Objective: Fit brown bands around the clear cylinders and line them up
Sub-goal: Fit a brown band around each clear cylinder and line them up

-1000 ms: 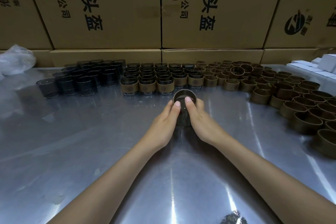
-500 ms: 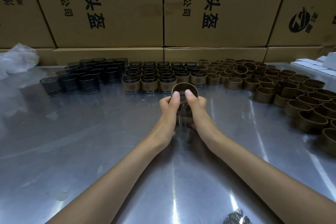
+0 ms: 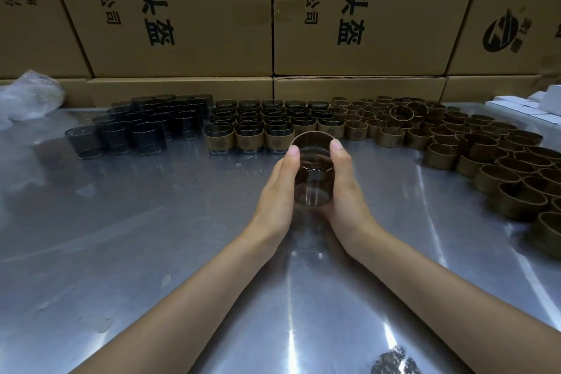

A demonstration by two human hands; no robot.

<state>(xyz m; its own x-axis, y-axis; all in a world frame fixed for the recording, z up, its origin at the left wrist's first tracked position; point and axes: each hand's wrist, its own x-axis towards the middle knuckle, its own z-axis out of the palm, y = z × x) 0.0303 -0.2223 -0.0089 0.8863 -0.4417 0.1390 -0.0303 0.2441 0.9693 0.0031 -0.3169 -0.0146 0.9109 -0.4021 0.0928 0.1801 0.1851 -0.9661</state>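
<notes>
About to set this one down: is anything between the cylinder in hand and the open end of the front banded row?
Nothing visible. The cylinder, held between left hand and right hand, sits just in front of the front banded row; only bare table shows there.

My left hand (image 3: pixel 277 191) and right hand (image 3: pixel 344 188) are bare, with no gloves or rings. My forearms are bare too, no sleeves or watch. My nails are short and plain.
</notes>
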